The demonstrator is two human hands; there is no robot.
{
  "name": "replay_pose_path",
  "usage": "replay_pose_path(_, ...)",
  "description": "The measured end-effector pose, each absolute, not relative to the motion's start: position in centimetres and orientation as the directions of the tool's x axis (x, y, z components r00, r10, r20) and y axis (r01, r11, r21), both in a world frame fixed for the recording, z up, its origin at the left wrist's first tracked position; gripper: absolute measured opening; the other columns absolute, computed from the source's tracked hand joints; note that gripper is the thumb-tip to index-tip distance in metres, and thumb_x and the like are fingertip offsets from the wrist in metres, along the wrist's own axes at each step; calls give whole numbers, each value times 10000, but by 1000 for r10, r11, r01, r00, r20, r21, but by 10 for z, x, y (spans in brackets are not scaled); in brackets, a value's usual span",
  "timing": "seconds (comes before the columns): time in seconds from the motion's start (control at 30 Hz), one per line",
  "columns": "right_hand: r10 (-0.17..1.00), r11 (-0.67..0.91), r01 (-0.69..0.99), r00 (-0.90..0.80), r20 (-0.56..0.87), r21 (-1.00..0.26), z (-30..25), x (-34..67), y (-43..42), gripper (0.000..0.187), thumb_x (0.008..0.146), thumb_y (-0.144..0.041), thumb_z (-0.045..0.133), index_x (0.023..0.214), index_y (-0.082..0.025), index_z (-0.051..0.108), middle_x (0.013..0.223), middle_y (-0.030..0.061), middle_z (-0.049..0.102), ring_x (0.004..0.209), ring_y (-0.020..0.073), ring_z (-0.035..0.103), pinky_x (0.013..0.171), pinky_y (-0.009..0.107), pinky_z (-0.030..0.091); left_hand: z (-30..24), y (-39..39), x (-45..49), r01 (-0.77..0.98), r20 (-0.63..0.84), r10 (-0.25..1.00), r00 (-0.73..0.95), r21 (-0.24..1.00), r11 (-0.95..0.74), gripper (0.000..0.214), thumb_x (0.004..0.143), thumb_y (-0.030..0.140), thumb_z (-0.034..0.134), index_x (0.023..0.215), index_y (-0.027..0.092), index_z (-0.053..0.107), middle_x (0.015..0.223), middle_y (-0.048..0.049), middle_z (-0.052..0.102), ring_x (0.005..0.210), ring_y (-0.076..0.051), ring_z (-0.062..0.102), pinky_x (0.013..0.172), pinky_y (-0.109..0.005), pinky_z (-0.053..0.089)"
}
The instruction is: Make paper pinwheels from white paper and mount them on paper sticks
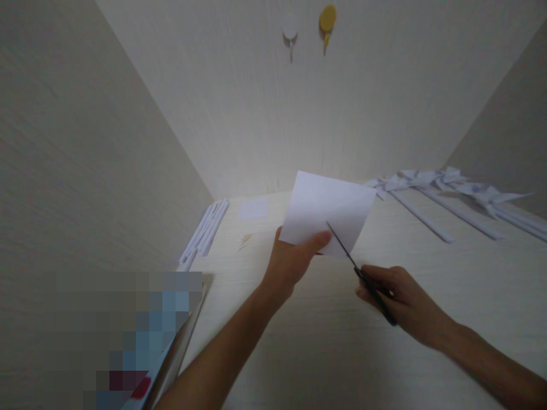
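Note:
My left hand (pixel 290 263) pinches the lower edge of a white sheet of paper (pixel 327 210), holding it up above the pale desk (pixel 325 341). My right hand (pixel 399 302) is closed round the handles of dark scissors (pixel 363 276). The scissor blades reach up and left into the lower edge of the paper, just right of my left thumb.
A bundle of rolled white paper sticks (pixel 205 230) lies at the left by the wall. A small white square (pixel 253 208) lies behind it. Several white paper pinwheels on sticks (pixel 448 193) lie at the back right. Two hooks (pixel 308 25) hang on the back wall. A blurred object (pixel 141 347) sits lower left.

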State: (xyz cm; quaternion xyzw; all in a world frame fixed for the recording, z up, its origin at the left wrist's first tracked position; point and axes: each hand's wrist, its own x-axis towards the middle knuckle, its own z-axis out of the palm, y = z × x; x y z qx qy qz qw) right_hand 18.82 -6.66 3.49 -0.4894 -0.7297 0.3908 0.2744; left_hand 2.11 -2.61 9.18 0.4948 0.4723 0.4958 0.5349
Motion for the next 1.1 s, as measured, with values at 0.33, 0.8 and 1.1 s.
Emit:
replay_pose_path(0.33, 925, 224, 493, -380, 24, -841, 38, 188, -67, 334, 787, -413, 424, 556, -190, 333, 473, -52, 335, 434, 72, 305, 410, 220, 234, 92, -26, 22, -62, -17, 997, 72, 998, 21, 235, 559, 256, 664, 755, 129, 642, 756, -56, 658, 694, -173, 601, 625, -285, 503)
replay_pose_path(0.8, 928, 207, 489, -373, 11, -847, 39, 187, -67, 325, 784, -419, 426, 565, -188, 359, 476, -51, 345, 432, 74, 311, 411, 220, 237, 92, -27, 22, -79, -34, 997, 70, 996, 40, 229, 564, 241, 665, 761, 127, 642, 757, -50, 657, 685, -160, 601, 612, -264, 503)
replay_pose_path(1.1, 932, 205, 501, -364, 11, -841, 39, 187, -67, 311, 779, -417, 428, 575, -187, 384, 477, -49, 347, 436, 79, 309, 412, 222, 239, 92, -28, 23, -76, -34, 996, 82, 996, 40, 233, 571, 255, 659, 765, 128, 638, 747, -55, 653, 664, -164, 600, 583, -266, 511)
